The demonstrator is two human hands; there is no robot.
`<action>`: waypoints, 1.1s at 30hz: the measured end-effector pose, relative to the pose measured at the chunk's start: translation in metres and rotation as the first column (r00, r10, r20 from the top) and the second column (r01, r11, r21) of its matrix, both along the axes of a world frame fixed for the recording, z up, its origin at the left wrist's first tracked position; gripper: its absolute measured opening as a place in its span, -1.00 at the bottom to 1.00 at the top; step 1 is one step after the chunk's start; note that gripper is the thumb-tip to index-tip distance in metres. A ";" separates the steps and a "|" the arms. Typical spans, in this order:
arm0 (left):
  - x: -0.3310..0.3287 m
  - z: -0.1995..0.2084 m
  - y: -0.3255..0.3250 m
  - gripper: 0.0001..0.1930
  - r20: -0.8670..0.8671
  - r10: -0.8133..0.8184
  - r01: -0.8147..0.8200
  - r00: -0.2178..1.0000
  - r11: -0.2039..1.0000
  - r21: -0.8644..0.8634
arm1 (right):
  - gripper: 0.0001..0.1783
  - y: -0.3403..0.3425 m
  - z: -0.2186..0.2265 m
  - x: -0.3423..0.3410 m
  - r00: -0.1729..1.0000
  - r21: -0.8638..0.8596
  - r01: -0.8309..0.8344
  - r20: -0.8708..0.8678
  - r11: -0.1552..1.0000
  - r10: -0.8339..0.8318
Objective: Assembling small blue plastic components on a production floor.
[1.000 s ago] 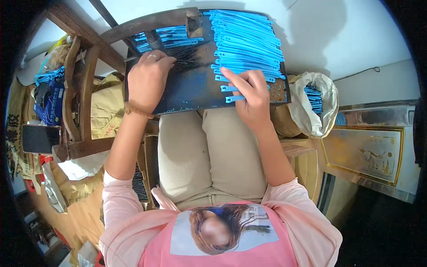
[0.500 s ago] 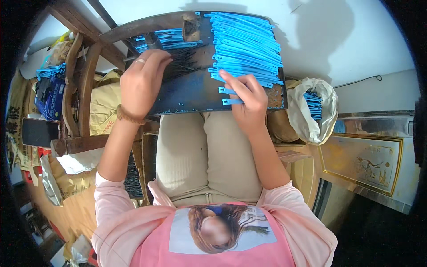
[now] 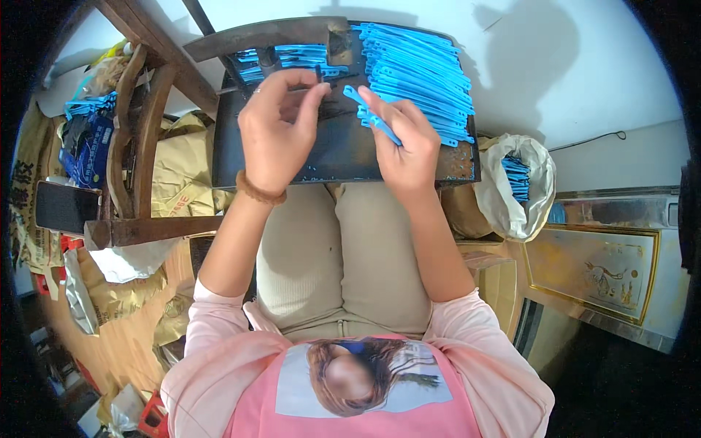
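My left hand (image 3: 276,124) is raised over the dark board, thumb and forefinger pinching a small thin black piece (image 3: 319,72). To its right, my right hand (image 3: 407,150) grips a slim blue plastic strip (image 3: 352,93) whose holed end points up toward the left hand. A gap separates the black piece from that strip. Behind the right hand lies a thick stack of similar blue strips (image 3: 420,69). Thin black pieces (image 3: 334,108) are scattered on the board, partly hidden by my left hand.
The dark board (image 3: 328,164) lies just beyond my knees. A wooden arm (image 3: 266,38) crosses its far left, near more blue strips (image 3: 299,55). At right stands a white sack (image 3: 540,186) holding blue strips. Paper sacks (image 3: 179,171) and a wooden frame (image 3: 139,131) fill the left.
My left hand has moved right from the black pieces, and a black piece now shows in its pinch. My right hand has tilted its blue strip end up. The view has shifted slightly.
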State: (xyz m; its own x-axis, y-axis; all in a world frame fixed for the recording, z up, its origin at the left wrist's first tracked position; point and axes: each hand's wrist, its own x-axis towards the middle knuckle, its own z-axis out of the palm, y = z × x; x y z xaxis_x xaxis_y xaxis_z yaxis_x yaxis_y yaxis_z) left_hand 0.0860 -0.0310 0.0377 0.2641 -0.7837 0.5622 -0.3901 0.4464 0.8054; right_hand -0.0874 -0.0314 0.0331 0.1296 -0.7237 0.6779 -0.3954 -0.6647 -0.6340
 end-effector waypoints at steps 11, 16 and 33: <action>0.006 -0.005 -0.009 -0.89 -0.002 -0.027 0.027 1.000 1.000 0.015 | -0.61 -0.022 0.003 0.019 1.000 0.005 -0.014 0.028 1.000 0.014; 0.006 -0.003 -0.012 -0.89 0.035 -0.039 0.036 0.999 0.997 0.061 | -0.60 -0.029 0.001 0.021 0.999 -0.022 -0.019 0.042 1.000 0.020; 0.004 -0.010 -0.012 -0.84 0.028 -0.044 0.042 0.999 0.997 0.064 | -0.69 -0.034 0.007 0.015 0.998 -0.054 0.018 -0.064 0.998 -0.021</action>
